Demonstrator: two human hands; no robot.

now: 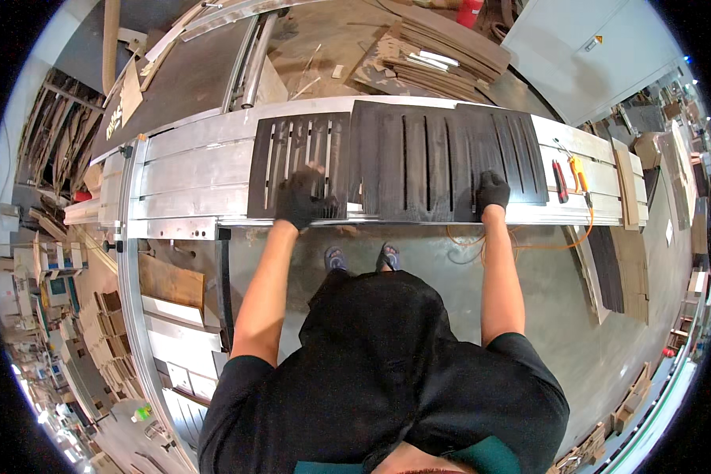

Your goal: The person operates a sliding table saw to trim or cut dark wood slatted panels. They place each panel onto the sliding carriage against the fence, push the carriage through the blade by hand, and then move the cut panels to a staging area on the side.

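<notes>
The silvery counter (189, 178) carries dark slotted panels (438, 170) (around its middle), a red tool (559, 182), a yellow tool (579, 173) and a wooden strip (626, 186).

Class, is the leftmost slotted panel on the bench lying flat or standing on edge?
Lying flat: the slotted panel's broad face is turned up toward the camera, and the pale bench shows through its slots.

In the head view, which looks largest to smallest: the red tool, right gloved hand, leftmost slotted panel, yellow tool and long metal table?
1. Long metal table
2. Leftmost slotted panel
3. Right gloved hand
4. Red tool and yellow tool: too alike to rank
</notes>
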